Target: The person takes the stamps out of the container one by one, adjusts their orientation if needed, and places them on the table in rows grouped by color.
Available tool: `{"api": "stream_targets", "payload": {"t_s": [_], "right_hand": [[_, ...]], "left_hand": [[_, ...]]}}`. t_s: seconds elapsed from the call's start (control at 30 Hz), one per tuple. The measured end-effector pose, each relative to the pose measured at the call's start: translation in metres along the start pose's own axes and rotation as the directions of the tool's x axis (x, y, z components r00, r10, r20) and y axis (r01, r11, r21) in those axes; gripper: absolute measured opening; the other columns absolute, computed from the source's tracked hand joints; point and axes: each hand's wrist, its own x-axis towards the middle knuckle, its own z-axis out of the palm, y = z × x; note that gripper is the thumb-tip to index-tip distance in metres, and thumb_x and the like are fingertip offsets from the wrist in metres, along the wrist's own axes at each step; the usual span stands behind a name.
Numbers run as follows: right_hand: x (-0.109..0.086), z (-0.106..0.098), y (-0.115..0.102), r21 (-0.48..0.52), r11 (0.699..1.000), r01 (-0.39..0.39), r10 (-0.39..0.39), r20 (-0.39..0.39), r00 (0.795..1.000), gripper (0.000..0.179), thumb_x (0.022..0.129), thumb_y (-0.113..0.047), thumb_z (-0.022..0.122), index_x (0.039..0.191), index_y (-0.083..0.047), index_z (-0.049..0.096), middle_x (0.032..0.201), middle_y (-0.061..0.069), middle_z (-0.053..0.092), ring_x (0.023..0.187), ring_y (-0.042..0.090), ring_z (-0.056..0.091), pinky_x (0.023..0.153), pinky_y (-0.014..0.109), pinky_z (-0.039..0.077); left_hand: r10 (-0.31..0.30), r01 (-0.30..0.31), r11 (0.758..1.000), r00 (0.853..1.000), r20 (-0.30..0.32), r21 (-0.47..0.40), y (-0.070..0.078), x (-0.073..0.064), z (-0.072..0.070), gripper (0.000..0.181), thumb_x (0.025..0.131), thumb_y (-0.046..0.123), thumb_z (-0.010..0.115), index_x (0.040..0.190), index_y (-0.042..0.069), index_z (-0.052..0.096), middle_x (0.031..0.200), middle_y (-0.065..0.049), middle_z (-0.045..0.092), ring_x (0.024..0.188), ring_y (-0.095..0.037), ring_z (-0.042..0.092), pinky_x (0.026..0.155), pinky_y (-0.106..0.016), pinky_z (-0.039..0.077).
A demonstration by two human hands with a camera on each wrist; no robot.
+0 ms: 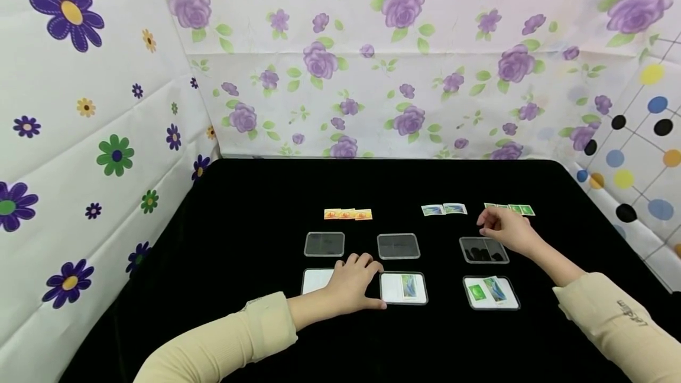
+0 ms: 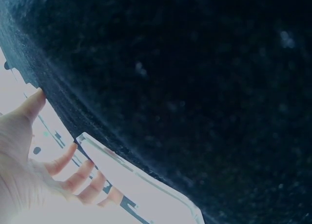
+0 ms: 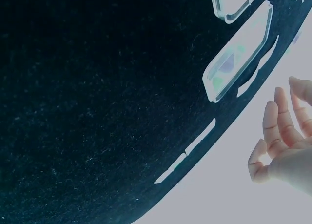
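My left hand (image 1: 351, 285) spreads between two shallow white trays; its thumb and forefinger tips lie close to the left edge of the middle tray (image 1: 391, 295). That tray carries one blue-green stamp-like card (image 1: 409, 286). Partly behind the left hand is the left tray (image 1: 315, 278). My right hand (image 1: 509, 230), fingers loosely bent, hovers over the right clear lid (image 1: 481, 251), just in front of a row of green cards (image 1: 521, 210). Nothing shows between its fingers (image 3: 285, 121) in the right wrist view. A green card (image 1: 476, 293) and a blue-green one lie in the right tray (image 1: 508, 305).
Two more clear lids, left (image 1: 324, 244) and middle (image 1: 398, 246), lie behind the trays. Farther back are several orange cards (image 1: 348, 214) and two blue-green cards (image 1: 444, 210). A black cloth (image 1: 255, 211) covers the table; patterned sheets (image 1: 367, 75) surround it.
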Motion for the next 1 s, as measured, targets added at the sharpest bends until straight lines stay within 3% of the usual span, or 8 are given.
{"api": "stream_targets", "payload": {"t_s": [0.17,0.43,0.77,1.0], "right_hand": [[-0.005,0.005,-0.004,0.035,0.996,0.083,-0.082,-0.033,0.996,0.009,0.083,0.000,0.067,0.087,-0.003,0.061,0.071,-0.001,0.058,0.056,-0.001,0.048,0.056,0.023,0.036],[-0.009,0.016,-0.019,0.082,0.968,0.238,-0.233,-0.064,0.970,0.015,0.080,0.004,0.068,0.087,-0.006,0.060,0.071,-0.003,0.057,0.057,-0.003,0.045,0.051,0.018,0.033],[-0.009,0.024,-0.033,0.016,0.984,0.179,-0.178,-0.038,0.983,0.016,0.079,-0.002,0.071,0.088,-0.009,0.061,0.074,-0.006,0.059,0.060,-0.003,0.043,0.058,0.022,0.031],[-0.008,0.028,-0.042,0.015,0.993,0.118,-0.118,0.017,0.993,0.014,0.080,-0.005,0.072,0.089,-0.008,0.061,0.074,-0.007,0.060,0.060,-0.002,0.046,0.067,0.031,0.028]], "left_hand": [[-0.005,0.005,1.000,1.000,0.011,-0.011,0.000,0.000,0.000,0.066,0.073,0.055,0.073,0.125,0.019,0.055,0.126,-0.004,0.053,0.112,-0.021,0.050,0.081,-0.039,0.044],[-0.007,0.007,1.000,1.000,0.005,-0.017,0.000,0.000,0.001,0.065,0.073,0.054,0.074,0.124,0.019,0.056,0.126,-0.003,0.053,0.112,-0.021,0.050,0.081,-0.039,0.044],[-0.006,0.006,1.000,1.000,0.000,-0.016,-0.001,0.001,0.002,0.065,0.073,0.054,0.073,0.125,0.019,0.055,0.126,-0.003,0.053,0.112,-0.021,0.050,0.080,-0.039,0.043],[-0.002,0.002,1.000,1.000,0.000,-0.017,0.000,0.000,0.000,0.065,0.073,0.054,0.074,0.124,0.019,0.056,0.126,-0.004,0.053,0.112,-0.021,0.050,0.080,-0.038,0.043]]}}
